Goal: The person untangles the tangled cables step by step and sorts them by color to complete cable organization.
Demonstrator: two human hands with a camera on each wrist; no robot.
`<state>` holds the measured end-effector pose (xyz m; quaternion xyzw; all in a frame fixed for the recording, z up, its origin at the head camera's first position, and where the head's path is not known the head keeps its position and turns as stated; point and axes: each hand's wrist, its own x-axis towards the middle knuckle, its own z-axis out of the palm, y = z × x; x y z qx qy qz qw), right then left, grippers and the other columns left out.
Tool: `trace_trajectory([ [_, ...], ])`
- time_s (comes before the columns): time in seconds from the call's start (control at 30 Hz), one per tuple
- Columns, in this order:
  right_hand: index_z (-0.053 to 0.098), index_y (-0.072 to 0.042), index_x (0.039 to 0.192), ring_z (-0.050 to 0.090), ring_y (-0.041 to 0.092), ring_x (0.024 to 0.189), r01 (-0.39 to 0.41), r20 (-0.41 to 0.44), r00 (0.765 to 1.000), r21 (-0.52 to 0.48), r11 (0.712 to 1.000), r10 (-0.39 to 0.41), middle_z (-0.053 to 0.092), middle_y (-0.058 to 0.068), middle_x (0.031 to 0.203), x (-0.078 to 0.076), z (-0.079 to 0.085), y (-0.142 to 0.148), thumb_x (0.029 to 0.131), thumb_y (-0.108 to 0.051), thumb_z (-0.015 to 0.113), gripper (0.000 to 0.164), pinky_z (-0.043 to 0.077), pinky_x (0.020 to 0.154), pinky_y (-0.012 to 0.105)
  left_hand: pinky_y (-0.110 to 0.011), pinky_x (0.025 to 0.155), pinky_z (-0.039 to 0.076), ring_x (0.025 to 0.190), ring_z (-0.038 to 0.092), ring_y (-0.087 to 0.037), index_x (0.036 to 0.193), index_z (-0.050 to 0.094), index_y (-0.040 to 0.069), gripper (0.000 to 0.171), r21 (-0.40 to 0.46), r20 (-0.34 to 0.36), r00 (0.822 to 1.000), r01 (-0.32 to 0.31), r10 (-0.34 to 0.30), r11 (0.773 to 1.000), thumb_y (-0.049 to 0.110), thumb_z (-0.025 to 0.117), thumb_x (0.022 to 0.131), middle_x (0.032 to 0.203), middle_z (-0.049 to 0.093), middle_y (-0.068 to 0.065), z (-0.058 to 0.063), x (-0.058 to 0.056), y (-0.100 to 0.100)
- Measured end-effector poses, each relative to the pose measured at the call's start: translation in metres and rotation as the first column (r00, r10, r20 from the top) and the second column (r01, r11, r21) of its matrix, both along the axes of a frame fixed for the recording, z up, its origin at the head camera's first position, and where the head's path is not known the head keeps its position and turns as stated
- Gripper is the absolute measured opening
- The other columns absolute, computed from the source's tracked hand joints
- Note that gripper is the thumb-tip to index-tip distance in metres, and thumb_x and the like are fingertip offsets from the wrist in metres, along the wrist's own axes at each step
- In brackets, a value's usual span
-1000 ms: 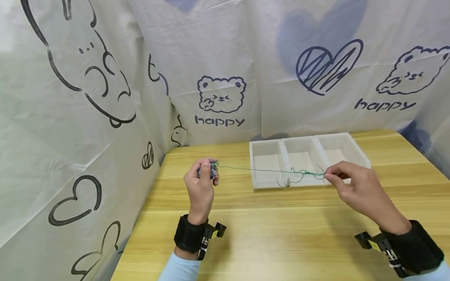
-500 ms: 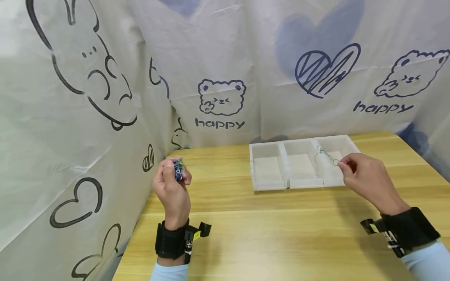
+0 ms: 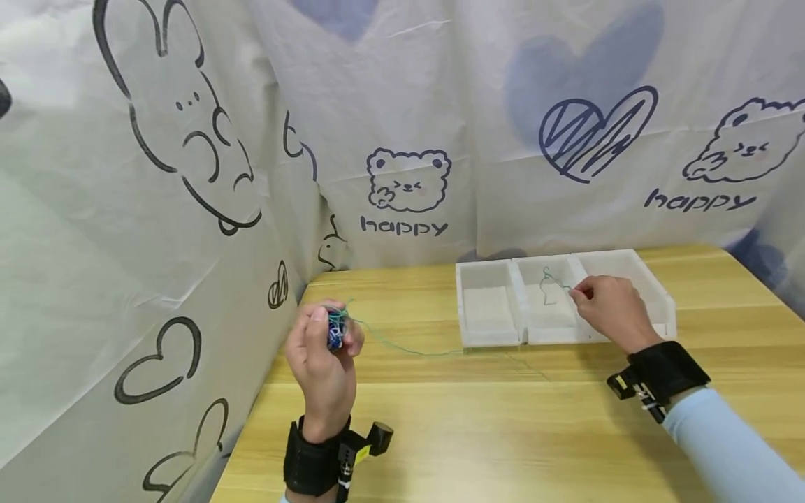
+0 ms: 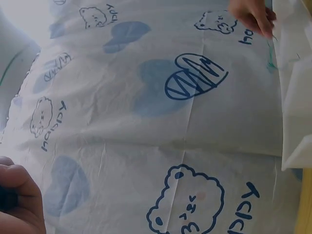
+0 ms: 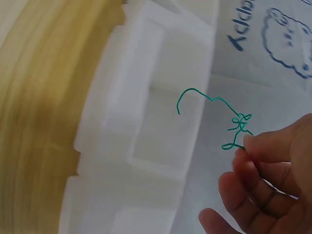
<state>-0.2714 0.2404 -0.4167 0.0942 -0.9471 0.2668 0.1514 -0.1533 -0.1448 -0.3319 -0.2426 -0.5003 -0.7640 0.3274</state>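
Note:
My left hand (image 3: 322,370) grips a small tangled ball of blue, white and green thread (image 3: 336,331). A loose green strand (image 3: 402,349) trails from it to the right, its far end faint. With thumb and fingertips my right hand (image 3: 613,311) pinches a separate piece of green thread (image 5: 213,99), knotted and curly near the fingertips. This piece hangs over the middle compartment of a white tray (image 3: 518,300). In the left wrist view only part of the left hand (image 4: 19,200) shows, at the lower left corner.
The three-compartment tray stands at the back of the wooden table (image 3: 453,426). Printed white cloth (image 3: 409,91) hangs behind the table and along its left side.
The green thread stretched taut between my hands has parted. My left hand has moved left with the ball; my right hand went right, then back left over the middle compartment with its piece.

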Motion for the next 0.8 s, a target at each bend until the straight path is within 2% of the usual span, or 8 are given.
trace_trajectory([
  [0.2, 0.066, 0.012, 0.122, 0.066, 0.040, 0.090, -0.111, 0.007, 0.994, -0.074, 0.991, 0.112, 0.069, 0.029, 0.108, 0.014, 0.006, -0.009, 0.105, -0.028, 0.057, 0.044, 0.052, 0.072, 0.054, -0.023, 0.048, 0.037, 0.054, 0.042, -0.016, 0.097, 0.063, 0.001, 0.027, -0.020, 0.026, 0.999, 0.022, -0.022, 1.000, 0.006, 0.038, 0.105, 0.068, 0.049, -0.006, -0.006, 0.001, 0.003],
  [0.33, 0.068, 0.003, 0.126, 0.067, 0.027, 0.091, -0.256, -0.125, 0.964, -0.187, 0.948, 0.236, 0.072, 0.017, 0.107, 0.032, 0.019, -0.023, 0.107, -0.022, 0.055, 0.034, 0.054, 0.075, 0.036, -0.022, 0.048, 0.038, 0.054, 0.043, -0.015, 0.097, 0.064, 0.000, 0.027, -0.029, 0.037, 0.999, 0.029, -0.028, 0.999, 0.005, 0.038, 0.105, 0.068, 0.050, -0.005, -0.010, -0.001, 0.003],
  [0.43, 0.073, -0.003, 0.119, 0.064, 0.011, 0.078, -0.414, -0.263, 0.897, -0.217, 0.884, 0.356, 0.072, 0.002, 0.094, 0.046, 0.026, -0.039, 0.103, -0.008, 0.058, 0.022, 0.051, 0.068, 0.019, -0.022, 0.048, 0.038, 0.054, 0.044, -0.015, 0.096, 0.063, 0.001, 0.027, -0.037, 0.055, 0.998, 0.030, -0.028, 0.999, 0.006, 0.039, 0.106, 0.068, 0.051, -0.005, -0.013, -0.001, 0.005],
  [0.5, 0.075, -0.005, 0.114, 0.058, 0.006, 0.071, -0.525, -0.307, 0.838, -0.227, 0.820, 0.451, 0.067, -0.007, 0.085, 0.054, 0.025, -0.051, 0.101, 0.000, 0.059, 0.021, 0.048, 0.064, 0.018, -0.023, 0.048, 0.038, 0.054, 0.044, -0.015, 0.096, 0.063, 0.001, 0.027, -0.045, 0.064, 0.998, 0.028, -0.025, 0.999, 0.006, 0.039, 0.106, 0.068, 0.051, -0.005, -0.014, -0.001, 0.008],
  [0.57, 0.076, -0.005, 0.111, 0.054, 0.005, 0.066, -0.622, -0.301, 0.779, -0.256, 0.740, 0.550, 0.060, -0.010, 0.078, 0.062, 0.023, -0.062, 0.099, 0.005, 0.059, 0.023, 0.047, 0.061, 0.021, -0.023, 0.048, 0.038, 0.054, 0.044, -0.015, 0.097, 0.063, 0.001, 0.027, -0.053, 0.069, 0.997, 0.026, -0.022, 0.998, 0.007, 0.039, 0.106, 0.068, 0.051, -0.005, -0.016, -0.002, 0.010],
  [0.67, 0.075, -0.009, 0.111, 0.053, 0.006, 0.065, -0.701, -0.257, 0.713, -0.305, 0.645, 0.653, 0.061, -0.011, 0.078, 0.073, 0.016, -0.075, 0.096, 0.005, 0.064, 0.023, 0.046, 0.059, 0.024, -0.022, 0.048, 0.039, 0.055, 0.045, -0.014, 0.098, 0.063, 0.000, 0.026, -0.058, 0.078, 0.997, 0.026, -0.022, 0.998, 0.008, 0.040, 0.107, 0.069, 0.051, -0.005, -0.018, -0.003, 0.014],
  [0.73, 0.075, -0.016, 0.107, 0.055, 0.006, 0.066, -0.723, -0.251, 0.689, -0.312, 0.617, 0.680, 0.063, -0.011, 0.080, 0.080, 0.012, -0.081, 0.093, 0.004, 0.069, 0.025, 0.045, 0.059, 0.024, -0.022, 0.049, 0.039, 0.056, 0.045, -0.014, 0.098, 0.063, 0.001, 0.026, -0.062, 0.088, 0.996, 0.032, -0.027, 0.998, 0.009, 0.040, 0.107, 0.069, 0.051, -0.004, -0.020, -0.004, 0.015],
  [0.8, 0.073, -0.023, 0.103, 0.058, 0.004, 0.070, -0.725, -0.259, 0.687, -0.301, 0.619, 0.679, 0.065, -0.013, 0.084, 0.085, 0.009, -0.086, 0.090, 0.003, 0.073, 0.029, 0.047, 0.060, 0.023, -0.021, 0.050, 0.041, 0.057, 0.046, -0.013, 0.099, 0.063, 0.001, 0.026, -0.069, 0.097, 0.995, 0.043, -0.037, 0.997, 0.010, 0.040, 0.108, 0.070, 0.052, -0.004, -0.023, -0.005, 0.017],
])
